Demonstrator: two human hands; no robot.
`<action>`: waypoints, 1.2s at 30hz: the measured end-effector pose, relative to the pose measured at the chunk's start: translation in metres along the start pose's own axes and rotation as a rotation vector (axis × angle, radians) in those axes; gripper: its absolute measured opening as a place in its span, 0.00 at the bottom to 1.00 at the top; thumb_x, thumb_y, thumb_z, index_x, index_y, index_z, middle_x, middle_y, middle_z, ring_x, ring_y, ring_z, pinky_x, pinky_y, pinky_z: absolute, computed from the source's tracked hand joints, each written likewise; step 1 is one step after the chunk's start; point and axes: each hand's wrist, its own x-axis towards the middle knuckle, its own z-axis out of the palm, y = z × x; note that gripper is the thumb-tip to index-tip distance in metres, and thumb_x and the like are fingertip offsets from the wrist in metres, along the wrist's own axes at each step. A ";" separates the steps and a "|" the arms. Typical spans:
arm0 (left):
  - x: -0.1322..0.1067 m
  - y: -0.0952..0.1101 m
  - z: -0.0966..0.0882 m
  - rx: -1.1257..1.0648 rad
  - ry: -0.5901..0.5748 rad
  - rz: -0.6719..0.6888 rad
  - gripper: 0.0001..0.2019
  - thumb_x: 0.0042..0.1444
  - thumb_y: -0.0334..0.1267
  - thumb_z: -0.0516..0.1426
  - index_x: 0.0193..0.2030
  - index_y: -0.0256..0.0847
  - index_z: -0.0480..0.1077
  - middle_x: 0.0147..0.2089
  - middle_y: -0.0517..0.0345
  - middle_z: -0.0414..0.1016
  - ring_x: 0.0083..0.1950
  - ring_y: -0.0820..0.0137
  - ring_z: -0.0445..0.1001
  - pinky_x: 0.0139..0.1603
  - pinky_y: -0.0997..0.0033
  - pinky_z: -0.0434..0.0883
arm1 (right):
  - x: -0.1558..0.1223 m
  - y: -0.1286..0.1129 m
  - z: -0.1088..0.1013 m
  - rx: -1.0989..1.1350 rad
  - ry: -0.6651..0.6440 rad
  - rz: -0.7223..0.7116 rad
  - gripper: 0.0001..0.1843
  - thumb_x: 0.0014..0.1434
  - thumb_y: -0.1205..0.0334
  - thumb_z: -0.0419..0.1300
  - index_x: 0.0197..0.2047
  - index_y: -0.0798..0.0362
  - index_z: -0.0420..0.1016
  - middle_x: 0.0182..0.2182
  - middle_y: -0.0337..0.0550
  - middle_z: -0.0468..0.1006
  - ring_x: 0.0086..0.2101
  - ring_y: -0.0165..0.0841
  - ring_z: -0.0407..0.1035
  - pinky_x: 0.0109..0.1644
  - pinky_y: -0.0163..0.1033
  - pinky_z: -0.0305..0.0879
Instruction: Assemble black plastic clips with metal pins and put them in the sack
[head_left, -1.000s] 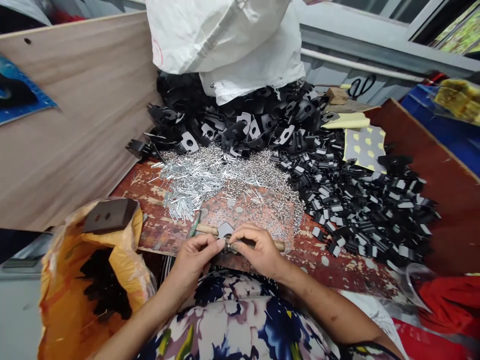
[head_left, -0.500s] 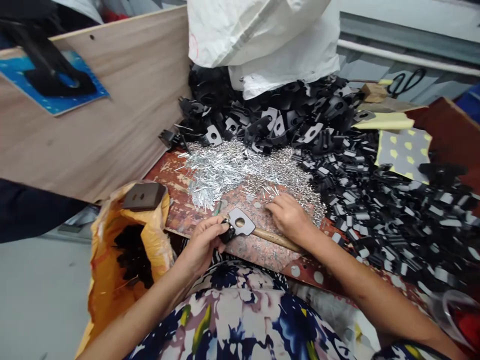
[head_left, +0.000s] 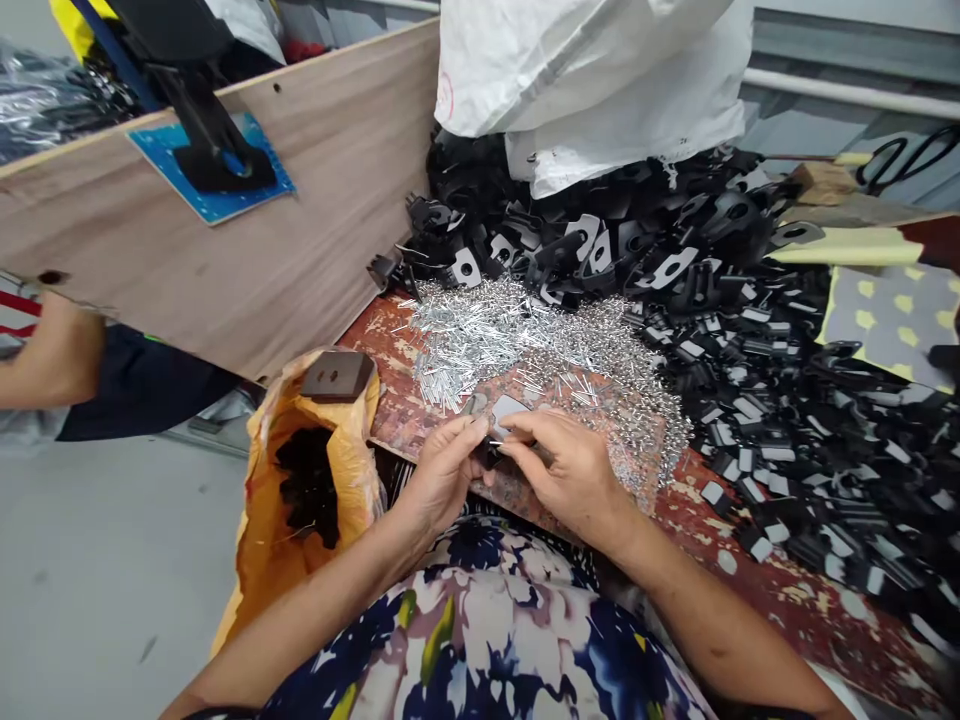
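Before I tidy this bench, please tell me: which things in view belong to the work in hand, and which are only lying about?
Belonging, most likely:
black part with grey face, in left hand with right hand at it
loose metal pins
heaped larger black parts
heaped small black pieces

Probably just lying about:
yellow-dotted sheet
small wooden block
brown block on the orange bag

You wear a floral top (head_left: 499, 635) at 6 o'clock, its pale cream-and-mauve ground splashed with deep navy blooms and slim yellow-green, leaf-like strokes. Dark sleeve edges (head_left: 765, 711) show at about 5 and 7 o'clock, leaving your forearms (head_left: 675, 580) and hands (head_left: 574, 472) bare.
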 end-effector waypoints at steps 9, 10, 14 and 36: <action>-0.002 -0.008 0.009 -0.040 0.135 0.105 0.18 0.48 0.46 0.72 0.26 0.38 0.69 0.25 0.65 0.67 0.25 0.78 0.63 0.26 0.81 0.66 | 0.008 -0.025 0.019 -0.656 0.003 -0.453 0.10 0.68 0.73 0.55 0.44 0.57 0.79 0.26 0.41 0.75 0.30 0.34 0.66 0.49 0.45 0.71; -0.001 -0.008 0.010 -0.056 0.147 0.114 0.18 0.48 0.45 0.72 0.26 0.38 0.68 0.25 0.66 0.67 0.26 0.79 0.63 0.26 0.81 0.65 | 0.011 -0.027 0.021 -0.713 0.030 -0.504 0.10 0.67 0.75 0.56 0.42 0.58 0.79 0.25 0.41 0.75 0.29 0.33 0.65 0.50 0.44 0.71; -0.004 -0.004 0.008 -0.080 0.125 0.120 0.18 0.50 0.44 0.71 0.27 0.39 0.67 0.26 0.66 0.65 0.27 0.78 0.63 0.27 0.80 0.65 | 0.018 -0.023 0.017 -0.596 -0.028 -0.484 0.15 0.69 0.72 0.53 0.32 0.55 0.76 0.24 0.41 0.72 0.29 0.33 0.64 0.41 0.41 0.69; -0.028 -0.021 -0.094 0.885 0.207 0.263 0.19 0.70 0.50 0.49 0.35 0.41 0.72 0.28 0.63 0.63 0.31 0.68 0.64 0.34 0.69 0.60 | -0.062 0.037 -0.020 -0.474 -0.489 0.180 0.12 0.70 0.59 0.53 0.54 0.52 0.70 0.22 0.36 0.74 0.20 0.34 0.67 0.23 0.38 0.57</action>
